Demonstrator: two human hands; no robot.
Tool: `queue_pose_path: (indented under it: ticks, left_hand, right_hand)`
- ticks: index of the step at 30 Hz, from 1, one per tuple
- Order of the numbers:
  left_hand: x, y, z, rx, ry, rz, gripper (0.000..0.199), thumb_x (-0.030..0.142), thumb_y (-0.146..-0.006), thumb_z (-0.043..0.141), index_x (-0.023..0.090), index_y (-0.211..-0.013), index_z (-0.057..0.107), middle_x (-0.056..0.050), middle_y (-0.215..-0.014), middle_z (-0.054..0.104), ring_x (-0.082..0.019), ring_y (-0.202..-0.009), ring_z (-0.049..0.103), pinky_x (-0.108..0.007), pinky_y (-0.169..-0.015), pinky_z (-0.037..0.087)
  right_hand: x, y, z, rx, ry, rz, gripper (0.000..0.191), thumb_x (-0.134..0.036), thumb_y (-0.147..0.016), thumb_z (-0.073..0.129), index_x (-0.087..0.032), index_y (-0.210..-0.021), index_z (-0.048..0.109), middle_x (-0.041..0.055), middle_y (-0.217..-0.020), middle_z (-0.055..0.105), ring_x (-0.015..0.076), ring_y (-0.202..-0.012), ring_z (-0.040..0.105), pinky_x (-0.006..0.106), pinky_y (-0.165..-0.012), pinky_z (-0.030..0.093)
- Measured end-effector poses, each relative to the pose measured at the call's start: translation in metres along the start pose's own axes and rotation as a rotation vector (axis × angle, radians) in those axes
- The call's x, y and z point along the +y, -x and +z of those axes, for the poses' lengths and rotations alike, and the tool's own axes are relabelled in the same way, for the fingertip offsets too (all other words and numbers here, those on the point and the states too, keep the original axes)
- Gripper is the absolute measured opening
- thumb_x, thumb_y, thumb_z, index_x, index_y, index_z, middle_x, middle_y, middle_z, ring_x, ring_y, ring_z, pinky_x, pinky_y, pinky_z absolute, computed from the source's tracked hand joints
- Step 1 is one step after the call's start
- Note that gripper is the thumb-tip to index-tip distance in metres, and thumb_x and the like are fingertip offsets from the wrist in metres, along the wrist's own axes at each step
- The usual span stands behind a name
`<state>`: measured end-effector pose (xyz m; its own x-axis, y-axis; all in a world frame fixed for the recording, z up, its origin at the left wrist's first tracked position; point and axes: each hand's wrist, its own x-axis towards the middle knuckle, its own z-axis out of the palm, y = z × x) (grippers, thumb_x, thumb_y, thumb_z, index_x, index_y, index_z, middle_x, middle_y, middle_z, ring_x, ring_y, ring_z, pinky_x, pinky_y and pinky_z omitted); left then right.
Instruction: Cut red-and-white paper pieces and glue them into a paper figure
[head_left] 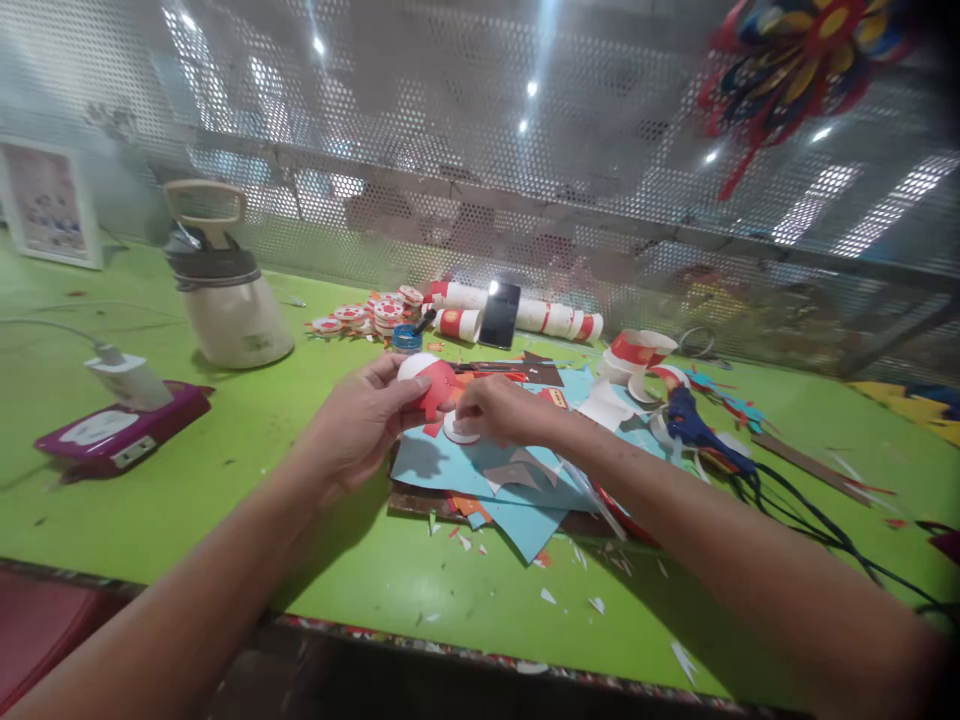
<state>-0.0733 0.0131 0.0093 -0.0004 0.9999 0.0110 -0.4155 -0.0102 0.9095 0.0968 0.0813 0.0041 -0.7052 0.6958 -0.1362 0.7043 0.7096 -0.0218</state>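
Observation:
My left hand (356,425) is closed on a red and white paper piece (429,382), with the thumb across its front. Just to the right, my right hand (499,410) has its fingers drawn together and pointing down at a small white disc (460,428); whether they grip it is too small to tell. Beneath both hands lie light blue paper sheets (435,468) with grey-white offcuts (514,472) on them. Behind the hands, a blue jar (407,338) has a dark-handled tool in it.
A glue gun (701,430) with black cables lies right of my right forearm. Paper cups (559,318), a phone (500,313) and round red-white pieces (386,312) stand behind. Leftward are a spray bottle (232,300) and a purple power strip (124,440).

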Motion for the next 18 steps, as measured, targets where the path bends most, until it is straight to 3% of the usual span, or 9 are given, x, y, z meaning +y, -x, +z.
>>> queue_pose_path:
  ticks: [8,18]
  left_hand:
    - [0.002,0.0,-0.002,0.077,0.026,0.034,0.015,0.004,-0.075,0.063,0.01,-0.088,0.063,-0.003,-0.069,0.069,-0.008,-0.051,0.059,-0.017,-0.053,0.051]
    - [0.001,0.0,-0.002,0.081,0.014,0.014,0.01,0.006,-0.078,0.062,0.011,-0.087,0.063,-0.002,-0.07,0.066,-0.008,-0.055,0.058,-0.018,-0.054,0.05]
  right_hand:
    - [-0.015,-0.003,-0.002,-0.028,0.153,-0.035,0.024,-0.029,-0.093,0.057,-0.016,-0.113,0.06,0.0076,-0.114,0.064,0.0202,-0.094,0.064,0.04,-0.08,0.054]
    - [-0.018,-0.004,0.003,-0.005,0.236,-0.013,0.027,-0.029,-0.092,0.059,-0.015,-0.115,0.059,0.0082,-0.114,0.063,0.0209,-0.094,0.065,0.04,-0.079,0.054]
